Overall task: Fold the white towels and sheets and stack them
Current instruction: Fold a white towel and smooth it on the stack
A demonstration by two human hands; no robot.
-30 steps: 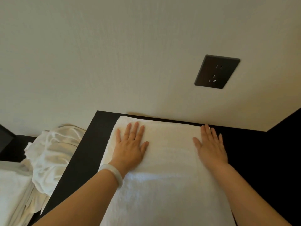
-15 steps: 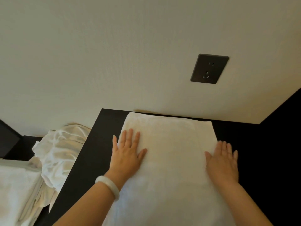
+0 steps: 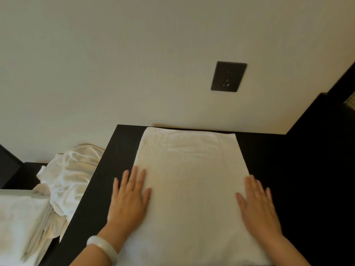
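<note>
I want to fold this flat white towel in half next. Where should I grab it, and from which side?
Likely its two far corners, one per hand, reached from the left and right sides. The towel lies flat with its far edge near the wall, while bare table flanks both side edges, where the left hand and right hand rest flat.

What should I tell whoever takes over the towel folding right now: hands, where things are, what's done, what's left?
Left hand rests flat, fingers straight, on the left edge of the white towel.
Right hand rests flat, fingers straight, on its right edge.
The towel lies smooth on the black table, far edge near the wall.
A crumpled white sheet lies left of the table; folded white linen sits at the lower left.
Done: towel flattened, some linen folded.
Left: probably fold this towel further, fold the sheet, stack everything.
</note>
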